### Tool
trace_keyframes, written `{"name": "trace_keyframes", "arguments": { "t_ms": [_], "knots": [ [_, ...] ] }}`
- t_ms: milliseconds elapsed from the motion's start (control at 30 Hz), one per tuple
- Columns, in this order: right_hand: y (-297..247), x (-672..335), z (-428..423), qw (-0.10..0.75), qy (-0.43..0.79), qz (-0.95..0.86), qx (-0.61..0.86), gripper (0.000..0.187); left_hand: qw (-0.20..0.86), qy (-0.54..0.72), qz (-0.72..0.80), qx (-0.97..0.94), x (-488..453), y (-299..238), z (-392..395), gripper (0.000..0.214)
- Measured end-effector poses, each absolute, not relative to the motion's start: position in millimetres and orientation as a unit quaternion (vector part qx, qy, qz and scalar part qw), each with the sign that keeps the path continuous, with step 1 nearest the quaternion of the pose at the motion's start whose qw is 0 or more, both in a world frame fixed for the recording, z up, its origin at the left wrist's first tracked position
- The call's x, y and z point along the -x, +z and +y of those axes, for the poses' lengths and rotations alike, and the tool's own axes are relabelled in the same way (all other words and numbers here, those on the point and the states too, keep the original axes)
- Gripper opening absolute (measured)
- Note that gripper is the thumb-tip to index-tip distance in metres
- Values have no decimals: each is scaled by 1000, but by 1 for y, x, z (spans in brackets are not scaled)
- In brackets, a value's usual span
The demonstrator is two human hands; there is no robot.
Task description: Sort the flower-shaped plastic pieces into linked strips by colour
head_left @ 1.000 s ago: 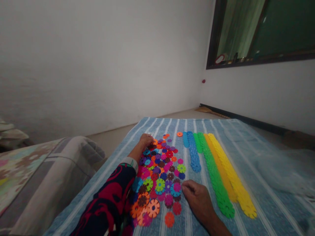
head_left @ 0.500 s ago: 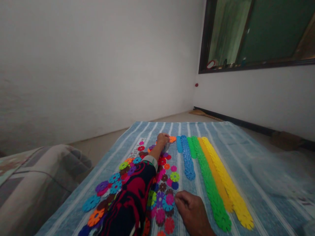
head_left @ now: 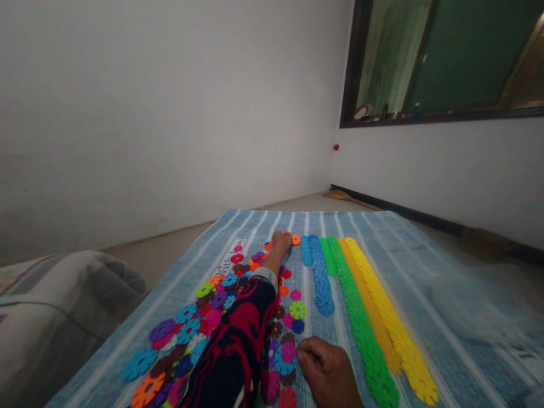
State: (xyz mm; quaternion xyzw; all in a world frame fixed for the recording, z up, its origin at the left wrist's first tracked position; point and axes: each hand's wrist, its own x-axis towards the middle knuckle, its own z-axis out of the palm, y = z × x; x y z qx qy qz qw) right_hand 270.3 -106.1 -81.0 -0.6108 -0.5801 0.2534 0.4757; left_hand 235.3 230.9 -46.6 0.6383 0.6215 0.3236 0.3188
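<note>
The left arm is stretching forward across the striped cloth, its patterned sleeve slanting over the pile of notched flower discs. The left hand is reaching palm-down near the cloth's far edge, its fingers bunching narrowly at an orange notched disc; whether they are gripping it, I cannot tell. That disc is lying just left of a short light-blue row. Nearer the body, the right hand is resting with fingers curling in and thumb meeting forefinger, between the pile and the long green row.
</note>
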Motion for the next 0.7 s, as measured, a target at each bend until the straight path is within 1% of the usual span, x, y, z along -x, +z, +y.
{"name": "trace_keyframes", "arguments": {
  "t_ms": [133,233,300,567,700],
  "knots": [
    [-79,-271,-106,462,258,-581,619,28,329,304,612,-652,-233,-48,233,36],
    [-78,-272,-107,456,256,-585,620,27,310,311,611,-659,-227,-47,232,23],
    [-78,-272,-107,458,255,-586,617,27,293,317,610,-664,-225,-46,231,19],
    [-79,-271,-107,467,244,-587,614,26,215,321,610,-692,-222,-39,221,31],
    [-77,-271,-107,466,238,-585,620,27,180,284,613,-715,-217,-35,213,28]
  ]
}}
